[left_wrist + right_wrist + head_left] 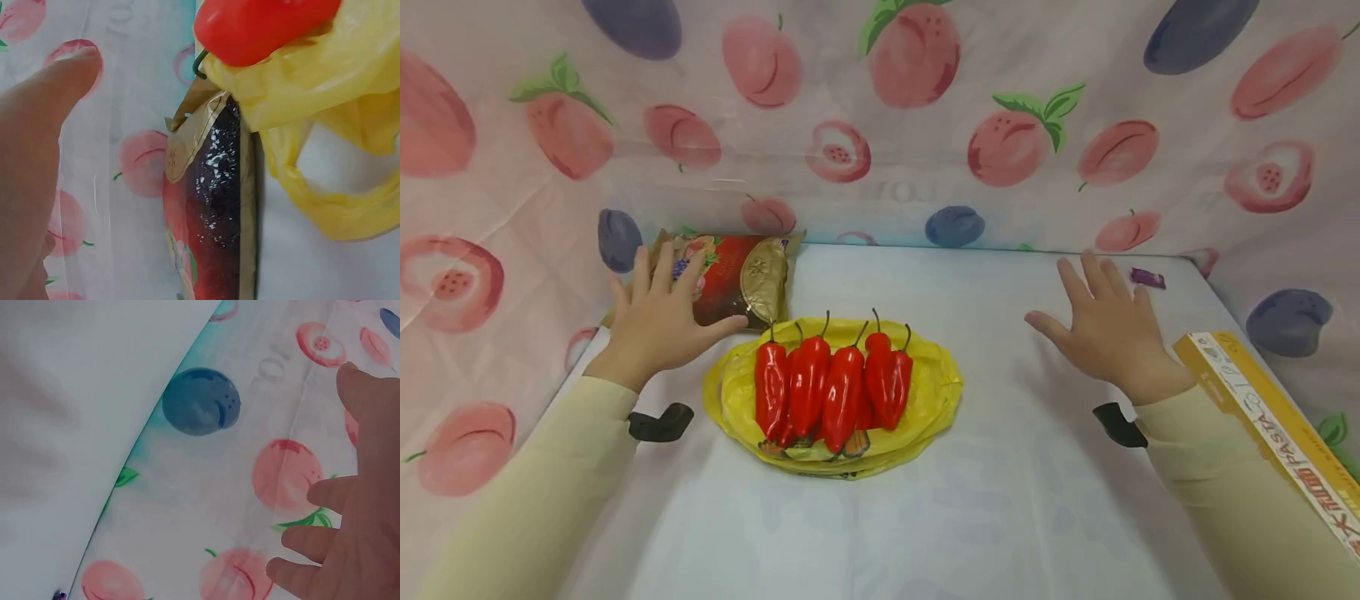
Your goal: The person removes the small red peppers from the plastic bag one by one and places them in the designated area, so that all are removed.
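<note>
My left hand (658, 321) hovers with spread fingers in front of a red and gold food bag (741, 279), holding nothing. Beside it, several glossy red peppers (842, 392) with dark stems lie side by side on a crumpled yellow plastic bag (936, 392). In the left wrist view, the food bag (215, 187) stands near one pepper (256, 28) and the yellow bag (312, 81); the thumb (69, 81) is off to the left. Over the right part of the table, my right hand (1108, 333) is also spread and holds nothing. A small purple packet (1148, 278) lies just beyond its fingers.
A long yellow pasta box (1270, 425) lies along the right edge, partly under the right forearm. The white tabletop (970, 517) ends at a fruit-print curtain (910, 167) that rises behind it and at both sides.
</note>
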`<state>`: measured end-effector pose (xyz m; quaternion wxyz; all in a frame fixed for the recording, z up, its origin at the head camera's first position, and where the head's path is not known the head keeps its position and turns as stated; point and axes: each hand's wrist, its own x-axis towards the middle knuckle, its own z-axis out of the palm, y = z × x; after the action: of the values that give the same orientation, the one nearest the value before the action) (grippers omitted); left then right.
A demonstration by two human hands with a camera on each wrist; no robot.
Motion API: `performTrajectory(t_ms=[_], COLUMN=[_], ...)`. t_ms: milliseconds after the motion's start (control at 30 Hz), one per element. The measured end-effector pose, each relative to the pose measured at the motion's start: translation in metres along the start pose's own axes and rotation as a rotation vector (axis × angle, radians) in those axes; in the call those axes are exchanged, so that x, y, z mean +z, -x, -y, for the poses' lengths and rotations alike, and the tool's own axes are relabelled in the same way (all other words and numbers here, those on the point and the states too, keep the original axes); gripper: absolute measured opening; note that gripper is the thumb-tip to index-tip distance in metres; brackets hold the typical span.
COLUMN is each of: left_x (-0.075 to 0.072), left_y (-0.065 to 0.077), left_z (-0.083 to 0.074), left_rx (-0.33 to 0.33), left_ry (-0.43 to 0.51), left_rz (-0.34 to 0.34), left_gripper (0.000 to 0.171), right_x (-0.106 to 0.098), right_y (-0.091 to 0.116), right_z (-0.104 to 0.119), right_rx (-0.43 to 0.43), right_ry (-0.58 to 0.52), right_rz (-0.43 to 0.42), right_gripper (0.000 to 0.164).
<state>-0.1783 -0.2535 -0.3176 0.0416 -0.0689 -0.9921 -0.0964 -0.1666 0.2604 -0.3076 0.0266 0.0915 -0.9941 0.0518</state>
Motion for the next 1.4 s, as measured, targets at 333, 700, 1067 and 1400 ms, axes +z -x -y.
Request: performTrajectory(t_ms=[333, 700, 1067, 1400], left_x=[0.009, 0.024, 0.045, 0.062], left_y=[0.021, 0.042, 0.056, 0.065], left_z=[0.001, 0.004, 0.011, 0.014], left_rx=[0.03, 0.02, -0.065, -0.039], left_ry=[0.125, 0.321, 0.692, 0.83], left_rz=[-0.02, 0.043, 0.211, 0.269], left_gripper=[0.105, 0.089, 0.077, 0.068], right_x=[0.012, 0.02, 0.038, 0.048], right_y=[0.004, 0.005, -0.002, -0.009], right_z=[0.021, 0.059, 0.089, 0.118], right_rx=[-0.096, -0.168, -0.248, -0.291], right_ry=[-0.185, -0.41, -0.576, -0.623], right_rz=[-0.067, 0.021, 0.092, 0.18], right_gripper=[0.093, 0.096, 0.091, 0.087])
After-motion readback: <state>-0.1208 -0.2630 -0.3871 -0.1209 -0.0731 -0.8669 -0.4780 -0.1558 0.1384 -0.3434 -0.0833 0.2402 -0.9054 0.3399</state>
